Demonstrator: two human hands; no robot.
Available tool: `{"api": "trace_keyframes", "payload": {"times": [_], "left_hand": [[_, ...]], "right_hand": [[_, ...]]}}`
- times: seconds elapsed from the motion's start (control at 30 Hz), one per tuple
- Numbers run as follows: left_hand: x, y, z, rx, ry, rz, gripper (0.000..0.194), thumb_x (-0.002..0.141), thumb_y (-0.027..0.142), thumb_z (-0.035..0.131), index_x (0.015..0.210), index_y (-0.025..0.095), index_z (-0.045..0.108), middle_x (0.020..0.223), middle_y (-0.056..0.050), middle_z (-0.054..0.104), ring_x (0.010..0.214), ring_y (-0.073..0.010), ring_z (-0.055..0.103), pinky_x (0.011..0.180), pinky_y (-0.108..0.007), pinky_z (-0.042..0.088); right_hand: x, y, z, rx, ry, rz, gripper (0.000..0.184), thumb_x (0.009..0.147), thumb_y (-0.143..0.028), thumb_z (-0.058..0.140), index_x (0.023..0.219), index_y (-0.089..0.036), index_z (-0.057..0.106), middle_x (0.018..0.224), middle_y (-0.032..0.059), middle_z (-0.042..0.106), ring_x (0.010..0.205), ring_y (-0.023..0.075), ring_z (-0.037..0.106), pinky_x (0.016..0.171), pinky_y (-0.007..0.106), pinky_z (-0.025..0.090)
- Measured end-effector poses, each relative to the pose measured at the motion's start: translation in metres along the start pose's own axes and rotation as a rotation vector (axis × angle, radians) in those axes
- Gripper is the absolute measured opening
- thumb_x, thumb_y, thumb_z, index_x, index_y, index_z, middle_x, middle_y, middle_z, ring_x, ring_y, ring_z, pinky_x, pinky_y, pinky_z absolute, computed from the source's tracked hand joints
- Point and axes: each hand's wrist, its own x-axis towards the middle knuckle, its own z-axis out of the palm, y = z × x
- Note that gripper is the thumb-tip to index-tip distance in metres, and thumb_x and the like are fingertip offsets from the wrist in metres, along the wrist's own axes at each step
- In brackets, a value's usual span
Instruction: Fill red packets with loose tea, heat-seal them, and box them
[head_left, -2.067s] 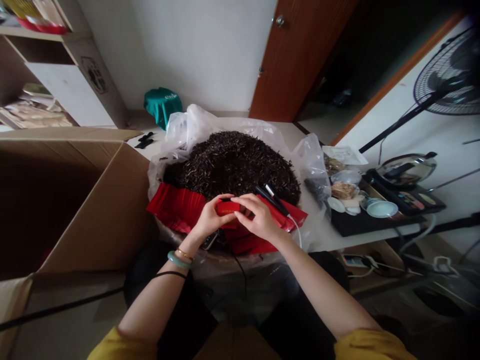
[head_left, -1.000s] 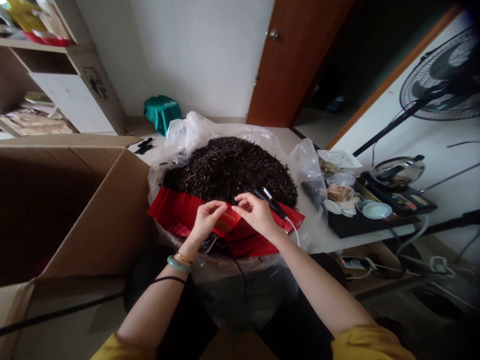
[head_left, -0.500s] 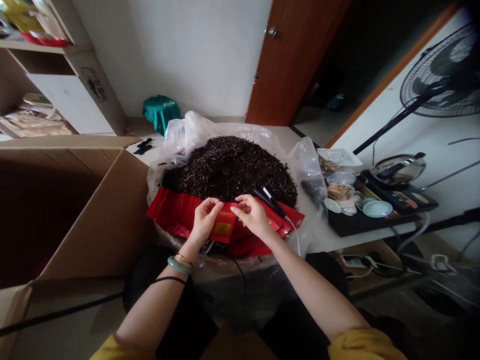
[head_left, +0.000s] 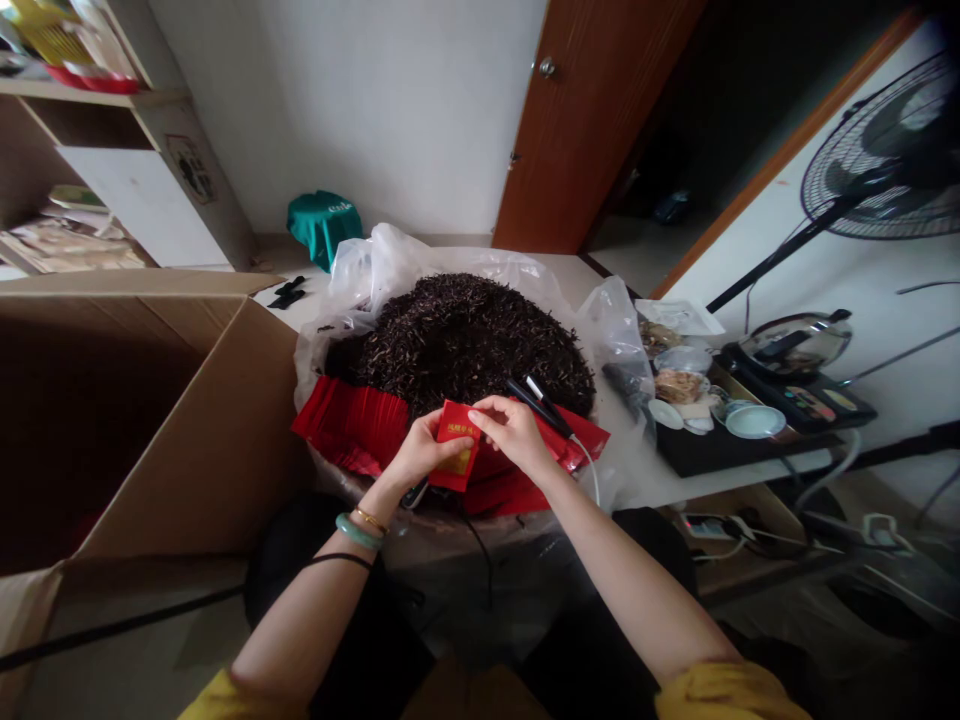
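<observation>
A small red packet (head_left: pixel 456 447) with gold print stands upright between my hands, in front of the tea. My left hand (head_left: pixel 424 450) grips its lower left side. The fingertips of my right hand (head_left: pixel 514 435) pinch its upper right corner. Behind them lies a wide heap of dark loose tea leaves (head_left: pixel 457 335) in a clear plastic bag (head_left: pixel 375 265). A stack of red packets (head_left: pixel 349 425) lies under my left hand's side, and more red packets (head_left: pixel 499 485) lie below my right hand. A black corded clamp tool (head_left: pixel 537 405) rests just beyond my right hand.
A large open cardboard box (head_left: pixel 157 430) stands to the left. A black tray (head_left: pixel 720 445) with small dishes and food bags sits to the right. A phone (head_left: pixel 415 495) lies close to my left wrist. A white cable (head_left: pixel 589 465) runs down from the clamp tool.
The red packet has risen and tilted toward my left hand, which now wraps more of its side. My right hand has shifted slightly left.
</observation>
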Motion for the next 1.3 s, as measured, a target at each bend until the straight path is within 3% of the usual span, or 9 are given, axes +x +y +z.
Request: {"api": "trace_keyframes", "payload": {"times": [0.23,0.57,0.67,0.8,0.93,1.03,1.13,1.3], "left_hand": [[0.001,-0.001,0.002,0.104,0.07,0.084,0.043,0.056,0.032,0.083,0.089,0.013,0.063,0.077,-0.001,0.067,0.065,-0.0135,0.061,0.063,-0.024,0.048],[0.001,0.001,0.003,0.102,0.027,0.102,0.051,0.047,0.03,0.087,0.085,0.014,0.056,0.075,0.003,0.06,0.064,-0.0104,0.054,0.061,-0.021,0.044],[0.0,0.002,0.004,0.095,0.0,0.099,0.061,0.047,0.028,0.086,0.097,0.014,0.056,0.082,0.001,0.062,0.069,-0.0116,0.056,0.066,-0.022,0.045],[0.0,0.001,0.004,0.103,-0.029,0.121,0.073,0.048,0.027,0.086,0.111,0.014,0.053,0.094,-0.003,0.063,0.081,-0.0149,0.058,0.076,-0.026,0.046],[0.0,-0.001,0.004,0.189,-0.08,0.114,0.055,0.05,0.031,0.085,0.093,0.014,0.055,0.082,0.001,0.059,0.072,-0.0127,0.054,0.067,-0.022,0.044],[0.0,-0.002,0.005,0.226,-0.087,0.11,0.049,0.052,0.032,0.084,0.086,0.014,0.054,0.076,0.003,0.056,0.068,-0.011,0.052,0.062,-0.02,0.041],[0.0,0.0,0.005,0.199,-0.091,0.109,0.05,0.053,0.03,0.084,0.089,0.014,0.053,0.078,0.003,0.056,0.069,-0.0107,0.052,0.063,-0.02,0.042],[-0.001,0.002,0.006,0.167,-0.071,0.111,0.05,0.054,0.03,0.083,0.091,0.014,0.054,0.08,0.002,0.058,0.07,-0.0114,0.054,0.065,-0.021,0.044]], "right_hand": [[0.001,-0.004,-0.004,-0.09,0.066,-0.205,0.015,0.078,-0.032,0.06,0.085,-0.02,0.066,0.076,0.002,0.061,0.066,0.0145,0.058,0.059,0.026,0.049],[0.005,-0.018,-0.017,-0.19,-0.149,-0.221,0.008,0.077,-0.026,0.062,0.081,-0.02,0.059,0.077,-0.001,0.062,0.069,0.0137,0.058,0.063,0.025,0.047],[0.006,-0.019,-0.021,-0.234,-0.185,-0.275,0.005,0.078,-0.023,0.062,0.076,-0.019,0.059,0.078,-0.0007,0.06,0.069,0.0125,0.056,0.062,0.024,0.043],[0.008,-0.015,-0.026,-0.355,-0.308,-0.285,0.019,0.079,-0.027,0.066,0.065,-0.018,0.056,0.069,-0.0028,0.054,0.063,0.011,0.05,0.06,0.023,0.037],[0.009,-0.013,-0.027,-0.458,-0.402,-0.261,0.043,0.083,-0.033,0.064,0.05,-0.017,0.043,0.06,-0.0043,0.043,0.057,0.0093,0.042,0.056,0.024,0.031],[0.009,-0.016,-0.025,-0.462,-0.455,-0.208,0.043,0.088,-0.033,0.058,0.05,-0.017,0.043,0.06,-0.0045,0.041,0.055,0.0085,0.041,0.054,0.023,0.029],[0.007,-0.018,-0.023,-0.461,-0.431,-0.224,0.039,0.089,-0.029,0.055,0.054,-0.017,0.046,0.063,-0.0038,0.044,0.058,0.0092,0.045,0.057,0.023,0.032],[0.004,-0.017,-0.019,-0.426,-0.248,-0.27,0.021,0.083,-0.025,0.063,0.065,-0.019,0.053,0.069,-0.0038,0.049,0.064,0.0108,0.047,0.062,0.023,0.036]]}}
